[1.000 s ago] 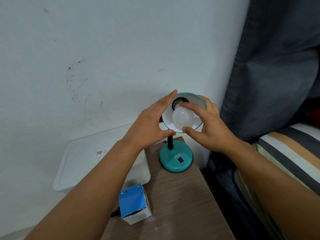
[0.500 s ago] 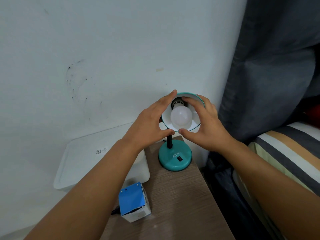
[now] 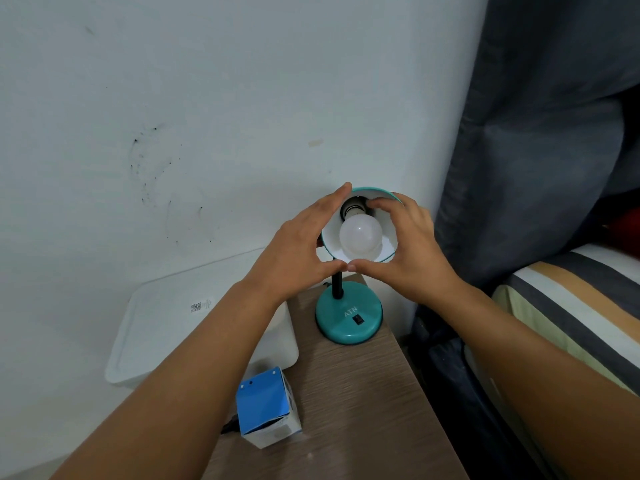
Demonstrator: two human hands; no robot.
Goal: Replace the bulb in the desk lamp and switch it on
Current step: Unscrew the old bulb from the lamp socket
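A teal desk lamp stands on its round base [image 3: 348,320] at the far end of the wooden side table [image 3: 363,410], with a black switch [image 3: 359,319] on the base. Its shade [image 3: 389,242] is tilted up towards me, white inside. A white bulb [image 3: 360,237] sits in the socket, unlit. My left hand [image 3: 298,251] grips the shade's left rim, index finger on top and thumb below. My right hand [image 3: 412,251] curls around the right side, fingertips at the bulb's neck and thumb at its lower edge.
A blue and white bulb box [image 3: 266,407] stands on the table's left edge, near me. A white lidded bin [image 3: 166,323] sits to the left against the wall. On the right are a striped bed [image 3: 571,306] and a dark grey curtain [image 3: 536,133].
My right hand has turned around the bulb: its fingers slid up from the globe to the neck, and the thumb moved left to meet my left thumb. My left hand stays on the shade.
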